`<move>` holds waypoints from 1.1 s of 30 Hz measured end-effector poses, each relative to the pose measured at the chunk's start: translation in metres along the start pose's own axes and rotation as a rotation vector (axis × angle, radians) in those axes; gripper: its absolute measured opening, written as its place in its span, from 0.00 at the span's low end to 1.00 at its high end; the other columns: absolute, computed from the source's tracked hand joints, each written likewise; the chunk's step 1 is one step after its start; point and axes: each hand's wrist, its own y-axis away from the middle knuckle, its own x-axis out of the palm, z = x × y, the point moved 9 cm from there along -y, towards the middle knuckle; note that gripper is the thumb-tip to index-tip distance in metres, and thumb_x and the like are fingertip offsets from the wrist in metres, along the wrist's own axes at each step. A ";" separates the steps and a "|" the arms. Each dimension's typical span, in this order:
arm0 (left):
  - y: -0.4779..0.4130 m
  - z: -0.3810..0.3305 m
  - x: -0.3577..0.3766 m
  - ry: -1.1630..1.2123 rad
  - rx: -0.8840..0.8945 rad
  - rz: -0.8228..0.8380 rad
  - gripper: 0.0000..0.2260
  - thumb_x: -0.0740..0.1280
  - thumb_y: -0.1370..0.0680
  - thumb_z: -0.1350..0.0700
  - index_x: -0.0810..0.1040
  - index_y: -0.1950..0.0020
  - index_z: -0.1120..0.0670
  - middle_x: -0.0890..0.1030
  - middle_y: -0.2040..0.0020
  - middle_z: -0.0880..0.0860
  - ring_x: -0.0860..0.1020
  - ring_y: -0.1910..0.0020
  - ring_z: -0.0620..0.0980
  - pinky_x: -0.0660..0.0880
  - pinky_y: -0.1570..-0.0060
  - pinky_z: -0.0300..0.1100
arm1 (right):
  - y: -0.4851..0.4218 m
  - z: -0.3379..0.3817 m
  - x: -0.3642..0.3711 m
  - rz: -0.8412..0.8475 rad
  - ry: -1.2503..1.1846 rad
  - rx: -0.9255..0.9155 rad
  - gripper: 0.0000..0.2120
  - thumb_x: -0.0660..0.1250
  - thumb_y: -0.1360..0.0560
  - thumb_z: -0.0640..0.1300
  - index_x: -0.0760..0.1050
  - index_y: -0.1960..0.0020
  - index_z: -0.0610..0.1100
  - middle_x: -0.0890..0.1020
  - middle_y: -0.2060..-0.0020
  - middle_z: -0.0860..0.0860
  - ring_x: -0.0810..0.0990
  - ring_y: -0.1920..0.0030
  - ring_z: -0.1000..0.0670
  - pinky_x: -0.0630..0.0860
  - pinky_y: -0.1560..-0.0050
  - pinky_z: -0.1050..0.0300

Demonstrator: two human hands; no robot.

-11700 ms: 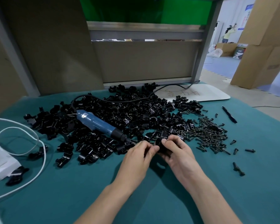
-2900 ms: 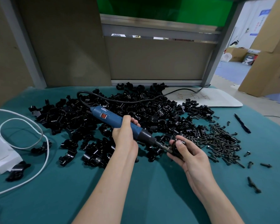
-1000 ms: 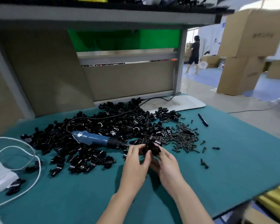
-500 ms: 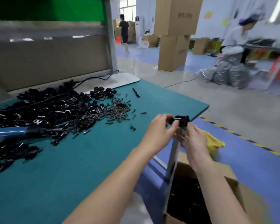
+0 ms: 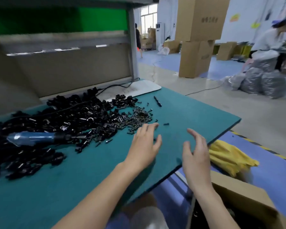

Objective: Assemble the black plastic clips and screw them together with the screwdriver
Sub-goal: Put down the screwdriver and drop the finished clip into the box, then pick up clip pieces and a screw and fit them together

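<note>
At the far left I see the blue screwdriver lying idle on the heap of black plastic clips, its tip pointing right; no hand is on it. The heap is large and loose. Just to its right the screws lie scattered in their own pile, so I judge that most of the job is left: many more clips to fit together and screw.

Right of the screws, my left hand hovers low over the green worktop, palm down. Its fingers are spread and relaxed, grasping nothing, with the fingertips near the screws. Further right, my right hand hangs above the worktop's near-right edge, palm turned inward, fingers released and empty too.

Below it, at the near right, stands an open cardboard box. Something dark lies inside, but I cannot tell whether it is finished clips.
</note>
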 end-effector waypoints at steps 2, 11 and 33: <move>0.018 0.056 -0.048 -0.129 -0.082 -0.109 0.20 0.60 0.16 0.50 0.67 0.25 0.52 0.71 0.34 0.50 0.68 0.34 0.50 0.66 0.31 0.48 | 0.007 0.034 0.057 0.164 0.024 -0.104 0.17 0.59 0.16 0.41 0.70 0.28 0.51 0.71 0.36 0.59 0.66 0.33 0.58 0.60 0.35 0.63; 0.155 0.261 -0.189 -0.538 -0.710 -0.164 0.35 0.51 0.21 0.30 0.60 0.21 0.49 0.59 0.21 0.59 0.55 0.21 0.60 0.50 0.23 0.58 | 0.063 0.084 0.278 0.729 0.550 -0.288 0.29 0.49 0.13 0.55 0.47 0.16 0.48 0.48 0.17 0.43 0.45 0.17 0.41 0.45 0.19 0.39; 0.117 0.279 -0.204 -0.404 -0.371 -0.273 0.14 0.57 0.16 0.49 0.80 0.38 0.50 0.77 0.43 0.44 0.75 0.44 0.45 0.70 0.42 0.43 | 0.024 0.104 0.328 0.559 0.398 -0.249 0.19 0.64 0.18 0.54 0.70 0.29 0.52 0.73 0.38 0.47 0.71 0.37 0.45 0.69 0.33 0.46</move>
